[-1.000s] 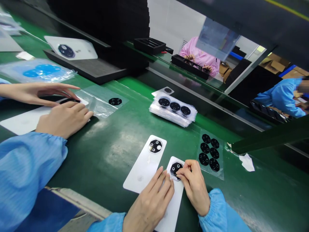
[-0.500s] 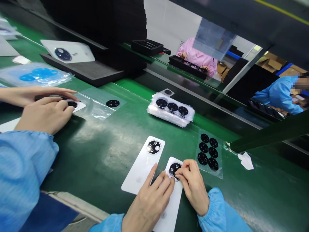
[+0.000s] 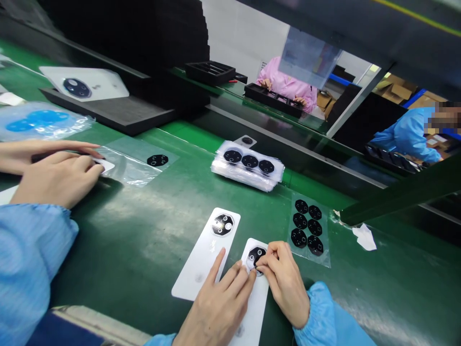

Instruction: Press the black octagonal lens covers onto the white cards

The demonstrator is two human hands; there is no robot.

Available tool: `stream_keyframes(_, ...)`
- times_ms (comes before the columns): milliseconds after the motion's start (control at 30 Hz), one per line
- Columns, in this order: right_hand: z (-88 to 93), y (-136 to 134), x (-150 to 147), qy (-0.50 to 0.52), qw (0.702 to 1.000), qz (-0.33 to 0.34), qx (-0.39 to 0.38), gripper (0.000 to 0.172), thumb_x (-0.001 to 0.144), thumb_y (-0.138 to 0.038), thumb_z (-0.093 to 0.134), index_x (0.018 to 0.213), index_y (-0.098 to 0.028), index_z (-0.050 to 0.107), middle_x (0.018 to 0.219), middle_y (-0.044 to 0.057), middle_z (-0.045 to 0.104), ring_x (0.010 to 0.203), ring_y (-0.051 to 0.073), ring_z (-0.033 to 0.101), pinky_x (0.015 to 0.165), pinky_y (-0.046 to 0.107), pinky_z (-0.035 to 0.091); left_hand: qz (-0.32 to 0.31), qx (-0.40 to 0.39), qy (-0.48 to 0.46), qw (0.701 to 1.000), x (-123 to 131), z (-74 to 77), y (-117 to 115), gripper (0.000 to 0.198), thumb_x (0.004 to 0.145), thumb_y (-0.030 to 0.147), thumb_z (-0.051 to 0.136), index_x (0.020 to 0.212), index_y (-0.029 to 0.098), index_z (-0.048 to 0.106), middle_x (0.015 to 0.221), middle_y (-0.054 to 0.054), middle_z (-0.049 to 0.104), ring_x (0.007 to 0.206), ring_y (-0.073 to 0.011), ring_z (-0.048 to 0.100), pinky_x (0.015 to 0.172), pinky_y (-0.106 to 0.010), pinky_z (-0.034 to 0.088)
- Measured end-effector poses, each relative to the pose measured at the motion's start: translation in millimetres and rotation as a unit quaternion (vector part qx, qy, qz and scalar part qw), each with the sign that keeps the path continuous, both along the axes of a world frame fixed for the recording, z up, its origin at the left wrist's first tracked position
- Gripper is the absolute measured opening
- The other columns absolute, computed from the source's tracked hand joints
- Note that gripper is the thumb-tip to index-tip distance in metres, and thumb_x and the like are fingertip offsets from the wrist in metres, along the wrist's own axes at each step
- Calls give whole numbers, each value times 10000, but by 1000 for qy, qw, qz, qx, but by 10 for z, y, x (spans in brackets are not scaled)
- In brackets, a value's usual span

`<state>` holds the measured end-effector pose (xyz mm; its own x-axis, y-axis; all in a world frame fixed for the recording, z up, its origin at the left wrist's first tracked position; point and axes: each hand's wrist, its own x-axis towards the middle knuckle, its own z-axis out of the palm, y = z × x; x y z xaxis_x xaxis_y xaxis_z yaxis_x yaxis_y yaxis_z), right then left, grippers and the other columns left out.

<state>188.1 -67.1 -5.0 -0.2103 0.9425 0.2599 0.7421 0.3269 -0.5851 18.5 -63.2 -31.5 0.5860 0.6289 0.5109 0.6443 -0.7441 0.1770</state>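
Observation:
A white phone back cover (image 3: 256,307) lies on the green bench under my hands. My left hand (image 3: 218,305) rests on it, fingers stretched out, the index finger reaching over a second white back cover (image 3: 194,271) alongside. At the camera ring of the first cover, my right hand (image 3: 286,281) pinches the edge of a black octagonal lens sticker (image 3: 255,254), with thumb and index finger together. My left fingertips touch the cover beside that sticker. The second cover has a black octagonal camera area (image 3: 222,224) near its top.
A clear sheet (image 3: 325,257) of black stickers lies at the right, with white paper scraps (image 3: 364,237) beyond. A stack of clear sheets (image 3: 245,179) stands ahead. A co-worker's hands (image 3: 54,178) work at the left. Behind them are a dark tray (image 3: 137,117) and a green metal support (image 3: 399,190).
The whole view has shifted slightly, so most things appear a little further left. My right hand still pinches at the sticker, and my left hand stays on the cover.

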Motion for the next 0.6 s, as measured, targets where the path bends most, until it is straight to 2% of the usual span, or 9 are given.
stream_keyframes(233,12,7,1,10,1000,4,-18,175,874,-49,428,847,-193,524,897,48,440,807,181,464,695,320,442,1,15,54,998,7,-8,-1,330,878,83,337,1035,133,622,867,-60,648,935,-198,574,1103,-552,171)
stream_keyframes(367,-5,13,24,49,998,-7,-25,183,875,-48,414,882,-195,523,934,52,427,861,178,485,746,318,452,4,20,56,998,4,-14,-8,335,873,75,334,1053,144,608,874,-60,642,939,-199,583,1100,-574,183)
stream_keyframes(467,-11,10,35,55,998,-18,-9,179,879,-57,414,893,-193,529,943,56,429,884,179,495,765,316,455,1,25,44,999,-3,-12,5,304,885,131,368,1091,167,588,895,-51,638,960,-202,589,1108,-576,180)
stream_keyframes(600,6,-10,13,6,999,-12,30,171,880,-76,435,884,-188,565,926,62,457,817,176,497,700,307,455,-5,30,34,999,-2,18,23,276,888,204,422,1119,185,572,927,-48,636,986,-210,589,1113,-582,165)
